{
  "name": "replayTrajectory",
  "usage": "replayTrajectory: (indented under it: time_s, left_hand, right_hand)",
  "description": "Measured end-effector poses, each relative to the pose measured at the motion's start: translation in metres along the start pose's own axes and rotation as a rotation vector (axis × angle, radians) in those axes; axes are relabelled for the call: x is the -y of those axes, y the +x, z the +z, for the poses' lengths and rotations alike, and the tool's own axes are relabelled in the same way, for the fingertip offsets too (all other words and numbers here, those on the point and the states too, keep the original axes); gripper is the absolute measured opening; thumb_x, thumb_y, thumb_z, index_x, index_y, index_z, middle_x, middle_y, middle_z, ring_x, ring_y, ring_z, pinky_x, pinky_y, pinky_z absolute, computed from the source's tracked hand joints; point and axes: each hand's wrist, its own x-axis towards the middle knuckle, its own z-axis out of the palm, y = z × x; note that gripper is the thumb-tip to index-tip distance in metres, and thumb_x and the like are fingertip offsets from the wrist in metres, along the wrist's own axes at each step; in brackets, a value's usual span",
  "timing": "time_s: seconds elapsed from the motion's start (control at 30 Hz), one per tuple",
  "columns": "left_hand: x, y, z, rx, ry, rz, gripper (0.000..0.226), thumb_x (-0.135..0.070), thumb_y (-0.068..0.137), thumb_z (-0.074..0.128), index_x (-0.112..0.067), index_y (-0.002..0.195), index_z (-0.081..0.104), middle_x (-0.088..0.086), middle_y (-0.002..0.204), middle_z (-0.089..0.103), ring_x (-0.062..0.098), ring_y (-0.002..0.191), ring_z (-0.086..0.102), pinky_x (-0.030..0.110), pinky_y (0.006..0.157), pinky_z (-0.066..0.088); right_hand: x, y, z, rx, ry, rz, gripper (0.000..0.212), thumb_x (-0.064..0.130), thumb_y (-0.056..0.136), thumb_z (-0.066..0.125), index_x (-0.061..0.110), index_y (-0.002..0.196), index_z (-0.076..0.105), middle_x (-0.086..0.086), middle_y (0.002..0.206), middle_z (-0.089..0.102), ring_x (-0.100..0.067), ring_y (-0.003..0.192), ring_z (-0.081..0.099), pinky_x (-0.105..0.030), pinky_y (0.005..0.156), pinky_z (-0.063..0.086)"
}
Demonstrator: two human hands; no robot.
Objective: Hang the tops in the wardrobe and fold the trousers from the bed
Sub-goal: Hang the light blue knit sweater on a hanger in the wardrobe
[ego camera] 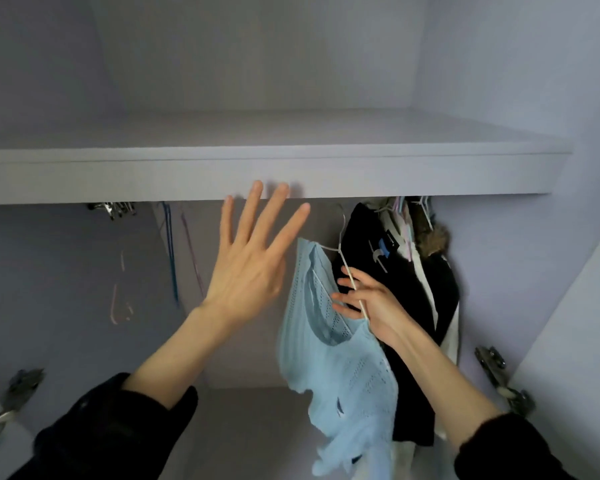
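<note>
A light blue knit top [343, 362] hangs on a thin white wire hanger [342, 251] inside the open wardrobe. My right hand [368, 303] grips the hanger's sloping arm beside the top's neckline, and the hook reaches up toward the underside of the shelf. My left hand [253, 258] is raised with its fingers spread and straight, fingertips at the front edge of the wardrobe shelf [118, 178], holding nothing. The rail itself is hidden behind the shelf edge.
Dark and white garments [406, 289] hang bunched at the right, one with a fur trim [432, 240]. Several bare hangers [170, 251] dangle at the left. Door hinges [499, 379] sit low on both sides. An open door panel [575, 341] stands at the right.
</note>
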Motion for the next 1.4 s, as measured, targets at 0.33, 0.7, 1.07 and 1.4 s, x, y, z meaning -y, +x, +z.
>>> replayTrajectory:
  time_s: [0.33,0.7,1.07,1.4]
  left_hand:
    - [0.013,0.005,0.014,0.029,0.181,-0.039,0.103,0.008,0.065,0.065,-0.017,0.148,0.011,0.009,0.154,0.008,0.039,0.141,0.001,0.065,0.105,-0.003]
    - [0.013,0.005,0.020,0.037,0.175,-0.069,0.104,0.012,0.061,0.057,-0.018,0.148,0.009,0.006,0.154,0.005,0.030,0.141,-0.022,0.063,0.106,-0.007]
    - [0.012,0.003,0.022,0.024,0.192,-0.093,0.103,0.012,0.061,0.056,-0.018,0.148,0.010,0.008,0.154,0.006,0.034,0.143,-0.013,0.064,0.107,-0.003]
    - [-0.002,0.003,-0.002,0.118,0.085,-0.150,0.091,0.009,0.069,0.053,-0.018,0.149,0.018,0.009,0.157,0.012,0.037,0.143,0.004,0.060,0.111,0.006]
  right_hand:
    - [0.042,0.065,-0.016,-0.061,0.129,-0.138,0.047,-0.005,0.098,0.033,0.012,0.142,0.037,-0.008,0.114,0.053,-0.026,0.100,0.058,-0.039,0.080,0.053]
    - [0.064,0.108,-0.025,-0.143,0.060,-0.103,0.053,-0.008,0.098,0.028,0.013,0.146,0.027,-0.019,0.125,0.051,-0.030,0.107,0.055,-0.044,0.087,0.048]
    - [0.069,0.100,-0.041,-0.433,-0.163,-0.181,0.048,-0.004,0.099,0.024,0.010,0.146,0.029,-0.030,0.125,0.054,-0.036,0.107,0.059,-0.036,0.086,0.049]
    - [0.076,0.063,-0.039,-0.528,-0.585,-0.131,0.044,-0.005,0.092,0.035,0.007,0.130,0.053,-0.008,0.125,0.056,-0.025,0.095,0.061,-0.028,0.076,0.049]
